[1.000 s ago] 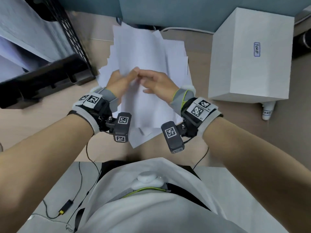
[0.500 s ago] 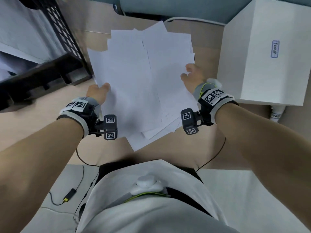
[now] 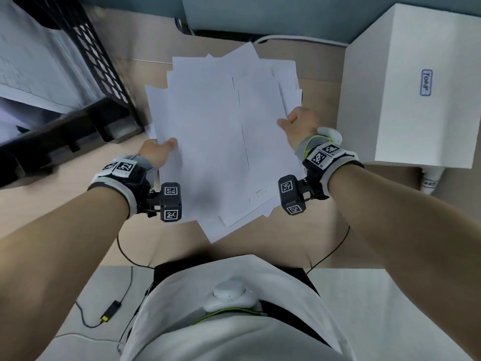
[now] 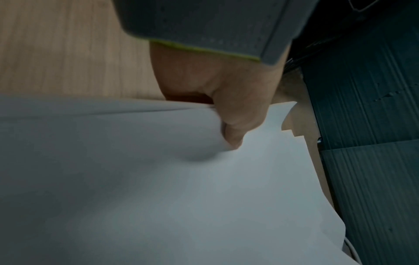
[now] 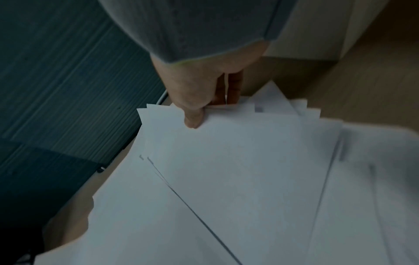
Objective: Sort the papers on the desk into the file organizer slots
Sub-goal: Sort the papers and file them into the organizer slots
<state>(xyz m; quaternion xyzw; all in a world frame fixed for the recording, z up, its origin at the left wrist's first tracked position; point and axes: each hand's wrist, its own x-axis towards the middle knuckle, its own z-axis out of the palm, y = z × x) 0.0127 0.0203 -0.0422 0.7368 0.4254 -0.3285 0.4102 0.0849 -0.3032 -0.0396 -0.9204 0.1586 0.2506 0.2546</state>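
Note:
A loose, fanned stack of white papers (image 3: 221, 142) is held between both hands above the wooden desk (image 3: 78, 183). My left hand (image 3: 158, 151) grips its left edge, thumb on top of the papers (image 4: 158, 179), fingers underneath. My right hand (image 3: 299, 125) pinches the right edge, thumb pressed on the top sheet of the papers (image 5: 226, 170), fingers below. The black mesh file organizer (image 3: 86, 82) stands at the left, with sheets lying in its slots.
A white box (image 3: 406, 89) with a small blue label stands on the desk at the right, close to my right wrist. A teal partition (image 3: 260, 14) closes the far side. A white tube (image 3: 432, 178) lies below the box. Bare desk shows near the front edge.
My hands moved apart from the middle of the sheets to the stack's left and right edges and took hold of it. The stack now sits higher and closer to me.

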